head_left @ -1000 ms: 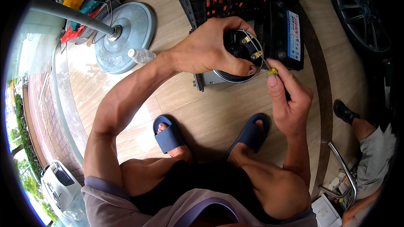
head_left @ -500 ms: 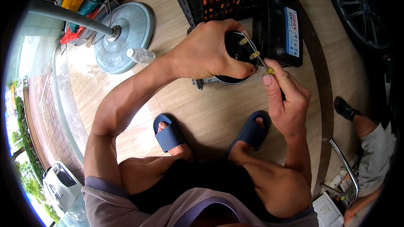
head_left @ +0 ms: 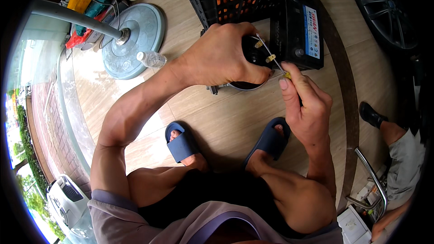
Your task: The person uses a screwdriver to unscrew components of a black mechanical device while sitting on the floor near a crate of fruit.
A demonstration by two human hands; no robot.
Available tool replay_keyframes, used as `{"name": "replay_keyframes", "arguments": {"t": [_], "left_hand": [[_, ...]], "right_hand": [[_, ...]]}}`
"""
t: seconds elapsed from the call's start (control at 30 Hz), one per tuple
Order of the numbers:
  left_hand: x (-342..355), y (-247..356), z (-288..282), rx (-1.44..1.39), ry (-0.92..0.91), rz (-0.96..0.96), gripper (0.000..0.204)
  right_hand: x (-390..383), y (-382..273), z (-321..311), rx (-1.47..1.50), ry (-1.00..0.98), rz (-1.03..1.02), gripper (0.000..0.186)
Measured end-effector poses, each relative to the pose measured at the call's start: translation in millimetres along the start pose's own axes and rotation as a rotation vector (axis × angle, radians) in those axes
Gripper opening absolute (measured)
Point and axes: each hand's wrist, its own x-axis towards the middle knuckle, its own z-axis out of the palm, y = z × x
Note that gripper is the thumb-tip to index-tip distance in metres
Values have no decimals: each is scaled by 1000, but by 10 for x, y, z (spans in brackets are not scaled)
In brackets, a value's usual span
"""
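Observation:
My left hand [head_left: 221, 56] is closed around a round black part [head_left: 251, 53] with a pale metal rim and two brass terminals [head_left: 270, 58] on its face. Between the finger and thumb of my right hand [head_left: 309, 108] is a screwdriver [head_left: 286, 75] with a yellow handle end. Its thin metal shaft slants up to the left across the brass terminals, and its tip lies near my left index finger. Whether the shaft presses on both terminals, I cannot tell. Much of the round part's body is hidden by my left hand.
A black car battery [head_left: 294, 31] stands just beyond my right hand. Behind it sits a black crate [head_left: 217, 11] of oranges. At left are a round base [head_left: 135, 31] with a pole and a clear bottle [head_left: 151, 58]. A wheel [head_left: 384, 11] and another person's leg [head_left: 391, 133] are at right.
My right hand and the screwdriver have shifted slightly left, with the shaft still across the terminals. My left hand keeps its hold on the round part.

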Motion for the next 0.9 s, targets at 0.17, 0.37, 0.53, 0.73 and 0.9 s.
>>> {"name": "replay_keyframes", "arguments": {"t": [0.17, 0.37, 0.53, 0.73, 0.9], "left_hand": [[69, -263, 169, 436, 150, 174, 65], [-49, -251, 41, 66, 87, 130, 66], [46, -222, -7, -381, 133, 269, 73], [90, -240, -52, -312, 126, 395, 82], [93, -305, -40, -248, 156, 428, 86]], "right_hand": [[-57, 82, 65, -306, -162, 81, 28], [-144, 252, -189, -56, 267, 278, 32], [-115, 196, 7, 276, 204, 197, 30], [-140, 182, -19, 413, 226, 238, 32], [-153, 200, -7, 476, 183, 244, 31]]}}
